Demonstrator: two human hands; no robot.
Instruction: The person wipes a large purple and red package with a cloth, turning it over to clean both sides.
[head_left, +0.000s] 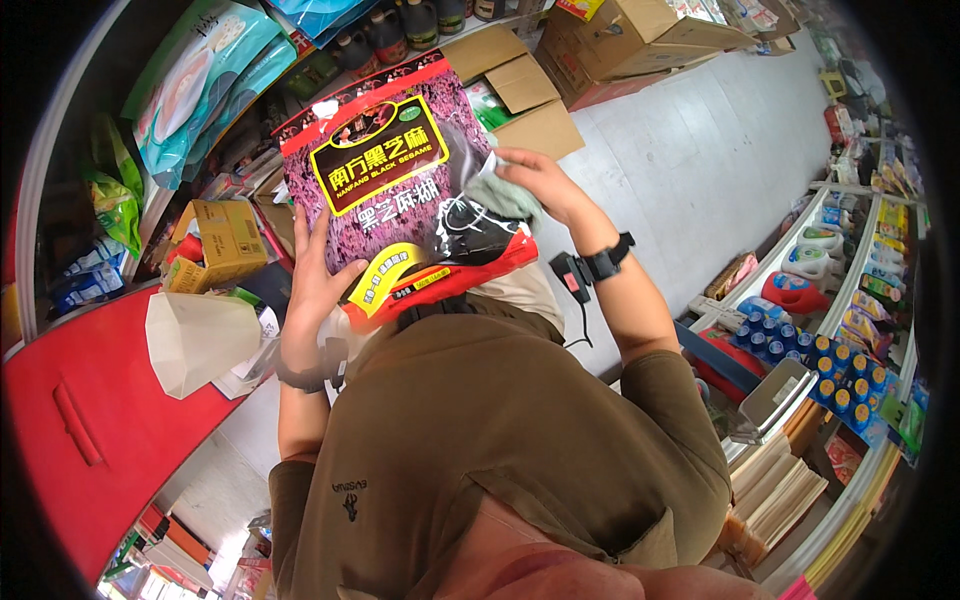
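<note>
A large plastic bag of black sesame powder (386, 187), purple and black with red edges, is tilted in front of my chest. At its lower left edge my left hand (311, 262) grips it, thumb spread along the bottom. My right hand (540, 180) holds a crumpled grey-green cloth (504, 195) against the bag's right side. Part of the bag's front is covered by the cloth. Black devices are strapped to both wrists.
A red counter (112, 397) lies to the left, bearing a translucent white container (199, 337) and an open cardboard box (217, 244). Another open carton (540, 124) stands beyond the bag. Shelves with bottles (810, 255) run along the right, and packages hang at upper left.
</note>
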